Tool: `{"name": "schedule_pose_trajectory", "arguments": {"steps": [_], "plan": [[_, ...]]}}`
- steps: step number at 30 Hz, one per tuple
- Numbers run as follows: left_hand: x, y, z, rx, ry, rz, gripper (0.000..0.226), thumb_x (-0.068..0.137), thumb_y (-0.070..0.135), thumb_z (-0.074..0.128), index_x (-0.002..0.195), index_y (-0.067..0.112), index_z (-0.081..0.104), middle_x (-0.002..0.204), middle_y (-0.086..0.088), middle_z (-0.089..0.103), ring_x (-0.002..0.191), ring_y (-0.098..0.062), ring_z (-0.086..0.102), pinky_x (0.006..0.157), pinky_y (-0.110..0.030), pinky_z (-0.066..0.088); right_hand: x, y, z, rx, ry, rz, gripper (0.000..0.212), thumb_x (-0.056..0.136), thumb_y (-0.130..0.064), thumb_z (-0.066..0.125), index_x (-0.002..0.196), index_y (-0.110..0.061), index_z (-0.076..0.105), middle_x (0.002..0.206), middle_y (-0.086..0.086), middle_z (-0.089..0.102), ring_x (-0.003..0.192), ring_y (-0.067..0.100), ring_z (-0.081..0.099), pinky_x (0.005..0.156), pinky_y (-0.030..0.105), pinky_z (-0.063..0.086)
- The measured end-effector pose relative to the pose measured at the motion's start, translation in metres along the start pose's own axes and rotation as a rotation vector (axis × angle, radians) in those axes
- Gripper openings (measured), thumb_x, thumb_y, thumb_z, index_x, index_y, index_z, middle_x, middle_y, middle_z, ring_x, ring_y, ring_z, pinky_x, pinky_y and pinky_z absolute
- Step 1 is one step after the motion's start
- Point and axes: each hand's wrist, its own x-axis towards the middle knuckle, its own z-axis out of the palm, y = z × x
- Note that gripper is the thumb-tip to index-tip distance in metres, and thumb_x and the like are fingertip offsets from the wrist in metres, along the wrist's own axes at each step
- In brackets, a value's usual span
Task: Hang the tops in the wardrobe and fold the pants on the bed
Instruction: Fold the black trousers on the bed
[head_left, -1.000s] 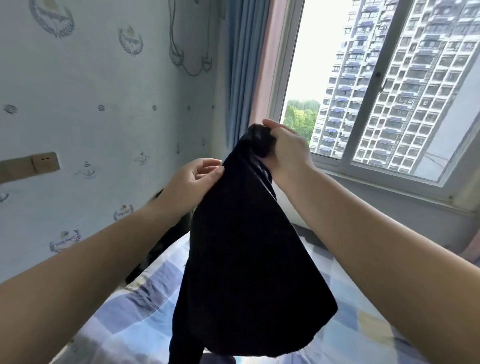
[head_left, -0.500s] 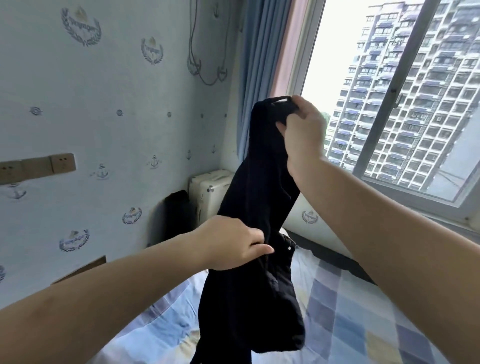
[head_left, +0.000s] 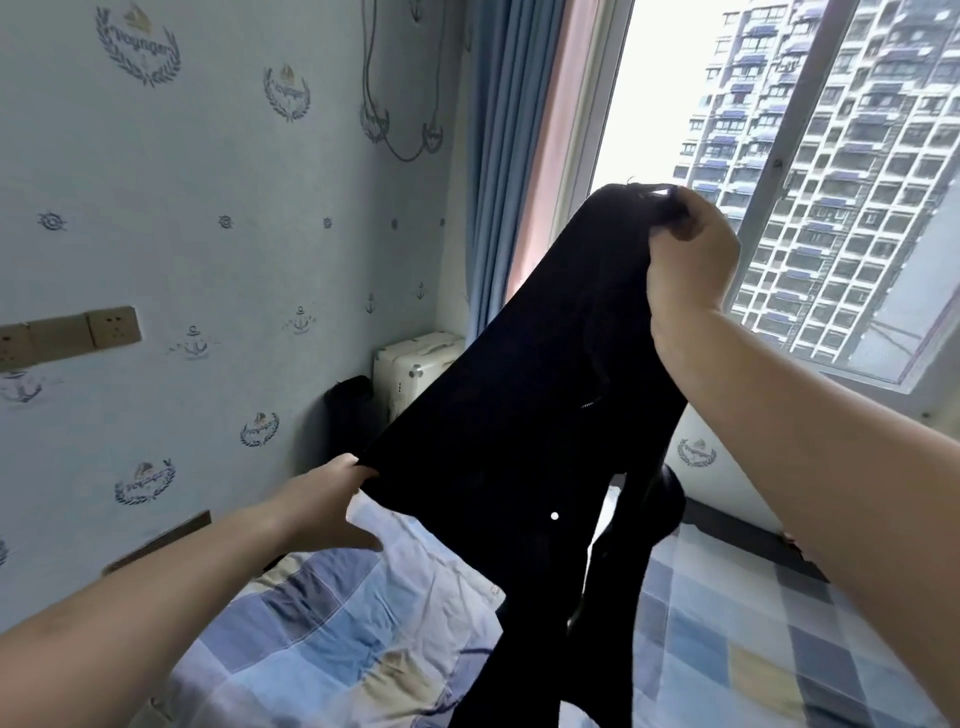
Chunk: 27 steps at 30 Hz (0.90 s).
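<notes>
- A pair of black pants (head_left: 524, 431) hangs in the air above the bed (head_left: 322, 644), stretched between two hands rather than lying on the cover
- The right hand (head_left: 691, 260) is raised in front of the window (head_left: 810, 171), its fingers clenched round one corner of the waist, where a loop of the fabric shows at the top
- The left hand (head_left: 322, 509) is lower and out to the side, pinching the opposite edge of the waist between thumb and fingers, so the cloth is drawn taut on a slant between the two grips
- Held this way, the legs drop free toward the bed and part below the crotch; my reading is that the pants are being spread and straightened so they can be laid flat for folding
- A small pale button (head_left: 554, 515) and a short bit of zip (head_left: 589, 402) show on the front, which suggests the fly side faces the camera
- The bed cover is a patchwork of blue, white and tan squares, rumpled under the left arm
- The wallpaper (head_left: 218, 171) carries laurel crests with a ship and the word "Voyager", plus small anchors and ship's wheels
- A blue curtain (head_left: 498, 130) hangs beside the window, a white suitcase (head_left: 410, 364) stands in the corner, and wall sockets (head_left: 111, 327) sit on the left; I can read no writing on them
</notes>
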Motion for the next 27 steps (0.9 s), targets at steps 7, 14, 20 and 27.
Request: {"name": "schedule_pose_trajectory", "arguments": {"steps": [7,14,20,27], "plan": [[0.002,-0.003,0.001,-0.102,0.31,-0.152,0.044,0.066,0.054,0.079,0.094,0.026,0.058,0.094,0.009,0.055,0.087,-0.015,0.06,0.065,-0.027,0.038,0.002,0.025,-0.017,0.019,0.064,-0.039,0.013,0.085,-0.016,0.063,0.091,-0.025,0.056,0.079,-0.021,0.055,0.069,-0.019,0.052,0.064,-0.001,0.037],[0.008,-0.001,-0.008,-0.249,0.454,-0.215,0.032,0.074,0.027,0.078,0.064,0.024,0.047,0.07,0.003,0.049,0.069,-0.025,0.053,0.059,-0.03,0.031,0.006,0.048,-0.024,0.023,0.059,0.003,0.024,0.083,-0.028,0.069,0.093,-0.023,0.048,0.08,-0.019,0.051,0.071,-0.008,0.05,0.062,0.002,0.038],[0.022,0.011,-0.028,-0.449,0.587,-0.183,0.028,0.077,0.027,0.077,0.059,0.019,0.057,0.051,0.006,0.052,0.052,-0.01,0.05,0.049,-0.023,0.034,0.019,0.069,-0.048,-0.002,0.144,0.027,0.024,0.082,-0.037,0.067,0.084,-0.033,0.044,0.077,-0.02,0.05,0.068,-0.009,0.048,0.06,0.001,0.037],[0.058,0.093,-0.05,-0.654,0.601,0.009,0.042,0.08,0.028,0.074,0.054,0.013,0.045,0.041,0.008,0.041,0.04,-0.007,0.039,0.042,-0.016,0.029,0.047,0.082,-0.134,-0.025,0.329,0.059,0.029,0.081,-0.042,0.064,0.097,-0.025,0.047,0.081,-0.019,0.051,0.07,-0.009,0.049,0.06,0.002,0.036]]}}
